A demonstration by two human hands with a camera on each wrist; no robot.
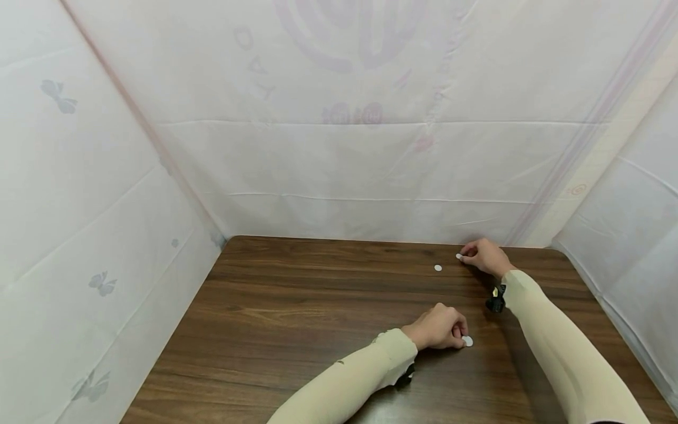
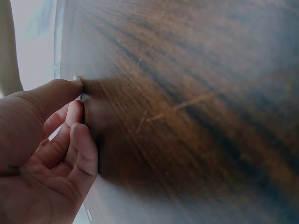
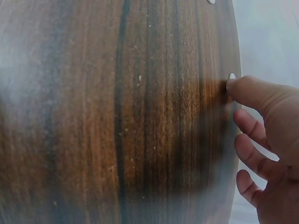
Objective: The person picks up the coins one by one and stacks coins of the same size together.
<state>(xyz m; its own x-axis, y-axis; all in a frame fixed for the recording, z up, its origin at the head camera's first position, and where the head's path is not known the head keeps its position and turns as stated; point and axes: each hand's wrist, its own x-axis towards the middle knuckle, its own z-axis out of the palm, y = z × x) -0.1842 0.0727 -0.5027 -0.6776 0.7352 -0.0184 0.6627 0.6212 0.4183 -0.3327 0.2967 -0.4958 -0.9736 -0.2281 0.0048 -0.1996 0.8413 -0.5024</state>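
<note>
Low on the wooden tabletop, my left hand has its thumb and fingertips at the edge of a round white disc. In the left wrist view, the thumb and fingers of that hand come together right at the table surface, and the disc is mostly hidden. My right hand is near the far edge, pinching a second white disc between thumb and finger. Part of this disc shows past the thumb in the right wrist view. A third white disc lies flat nearby, untouched.
Pale printed sheeting hangs behind the table and along both sides. It meets the table's back edge close to my right hand. Dark straps with small devices sit on both wrists, over light sleeves.
</note>
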